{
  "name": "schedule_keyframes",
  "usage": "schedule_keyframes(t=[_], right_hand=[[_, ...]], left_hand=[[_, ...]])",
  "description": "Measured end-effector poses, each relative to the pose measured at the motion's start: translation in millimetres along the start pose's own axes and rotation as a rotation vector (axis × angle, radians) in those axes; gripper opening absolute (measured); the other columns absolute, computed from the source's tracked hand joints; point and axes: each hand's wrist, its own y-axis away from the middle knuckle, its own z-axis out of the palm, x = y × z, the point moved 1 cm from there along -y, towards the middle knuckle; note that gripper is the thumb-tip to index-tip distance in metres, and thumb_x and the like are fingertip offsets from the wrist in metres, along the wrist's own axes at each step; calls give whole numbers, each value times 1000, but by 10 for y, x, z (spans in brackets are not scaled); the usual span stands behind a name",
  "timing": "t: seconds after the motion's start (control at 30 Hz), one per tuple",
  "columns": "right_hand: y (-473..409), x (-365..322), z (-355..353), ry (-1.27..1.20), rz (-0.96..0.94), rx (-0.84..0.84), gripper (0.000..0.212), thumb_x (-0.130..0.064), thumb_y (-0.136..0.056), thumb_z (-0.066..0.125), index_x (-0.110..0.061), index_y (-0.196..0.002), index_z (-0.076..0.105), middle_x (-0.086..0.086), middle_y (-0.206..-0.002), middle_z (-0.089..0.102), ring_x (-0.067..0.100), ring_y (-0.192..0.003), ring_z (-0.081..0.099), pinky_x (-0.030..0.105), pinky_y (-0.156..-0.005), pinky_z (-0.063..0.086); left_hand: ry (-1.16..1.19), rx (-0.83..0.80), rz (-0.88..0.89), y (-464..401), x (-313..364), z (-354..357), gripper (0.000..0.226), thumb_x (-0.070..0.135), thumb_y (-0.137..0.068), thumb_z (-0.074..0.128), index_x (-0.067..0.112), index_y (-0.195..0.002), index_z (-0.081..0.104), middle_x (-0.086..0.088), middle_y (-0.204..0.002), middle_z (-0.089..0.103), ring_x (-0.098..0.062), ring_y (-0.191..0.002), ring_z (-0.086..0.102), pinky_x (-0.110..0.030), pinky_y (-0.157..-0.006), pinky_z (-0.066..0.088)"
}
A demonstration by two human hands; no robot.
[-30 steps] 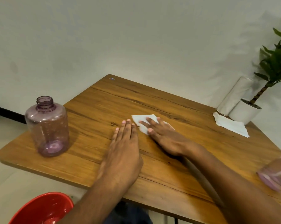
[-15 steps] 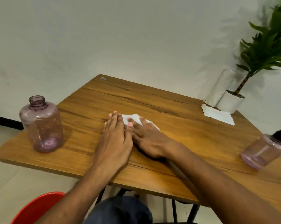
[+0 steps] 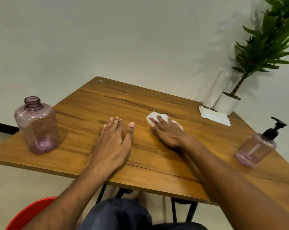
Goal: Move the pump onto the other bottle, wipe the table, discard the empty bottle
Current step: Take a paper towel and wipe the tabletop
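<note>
Tissue (image 3: 158, 117), white and crumpled, lies near the middle of the wooden table (image 3: 157, 103), pinned flat under the straight fingers (image 3: 162, 121) of the right hand (image 3: 169, 132), which press down on it rather than pinch it; its far edge pokes out beyond the fingertips. Well apart to the left, the left hand (image 3: 114, 143) rests palm-down on the wood, fingers together, thumb slightly out, holding nothing. At the table's left edge stands the empty bottle (image 3: 36, 125), purple, uncapped and upright. At the right edge sits the pump bottle (image 3: 258, 145), its black pump fitted. A potted plant (image 3: 228, 103), a paper roll (image 3: 215, 90) and a spare tissue (image 3: 215, 115) occupy the far right corner. One likely risk: a wide sweep rightward could knock the pump bottle off the edge, since it sits close to the right forearm. The thin tissue may also bunch or slip out from under the flat fingers.
</note>
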Motion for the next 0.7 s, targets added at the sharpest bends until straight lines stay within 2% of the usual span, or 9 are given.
schedule_keyframes(t=[0.13,0.2,0.27,0.33,0.4,0.5,0.6,0.7], right_hand=[[544,-499,331,32,-283,29,41,-83,-94,-2,-84,-131,-19,-26,-170,-16,11,-157,-25,36,-123,-15],[848,-384,356,-4,-344,48,40,-83,-95,-1,-87,-133,-14,-31,-168,-17,4,-154,-28,31,-120,-15],[1006,-73,271,-27,-287,26,47,-83,-94,-2,-83,-141,-9,-35,-167,-17,2,-154,-28,32,-122,-13],[988,321,140,-46,-147,-11,52,-84,-92,-4,-81,-143,-5,-34,-167,-15,6,-157,-23,36,-125,-10],[849,674,0,-70,28,-26,52,-79,-93,-5,-74,-145,-5,-25,-172,-11,15,-161,-16,42,-128,-6],[466,835,-158,-70,189,-24,68,-77,-89,-4,-63,-155,-3,-13,-176,-9,26,-163,-11,55,-130,-2],[108,411,-137,-18,136,-8,67,-75,-97,-1,-57,-162,-1,-9,-176,-10,32,-162,-12,57,-129,-4],[-10,-260,36,10,-130,-6,62,-76,-98,-1,-63,-159,1,-15,-175,-10,28,-162,-16,51,-127,-9]], left_hand=[[-9,5,6,3,19,20,103,82,-82,-4,26,-165,21,6,-175,11,-9,-160,3,-34,-125,1],[-22,2,13,-2,21,34,103,82,-82,-5,27,-164,24,6,-175,14,-10,-160,4,-34,-125,1],[-32,-6,7,-8,13,45,102,81,-83,-4,27,-164,24,5,-174,14,-12,-161,5,-34,-124,1],[-37,-10,10,-10,2,42,101,80,-84,-3,25,-164,24,4,-174,14,-13,-161,5,-35,-125,1],[-51,-15,15,5,10,39,101,80,-84,-3,24,-164,23,4,-175,12,-13,-160,4,-32,-121,-1],[-53,-7,12,33,32,21,101,81,-84,-2,23,-165,19,3,-175,8,-14,-160,2,-31,-118,-2],[51,26,-22,43,36,-8,102,84,-83,1,26,-165,17,7,-175,5,-10,-160,0,-31,-118,-2],[200,69,-86,31,23,-38,104,86,-79,2,30,-166,15,13,-175,3,-7,-159,-3,-35,-124,0]])
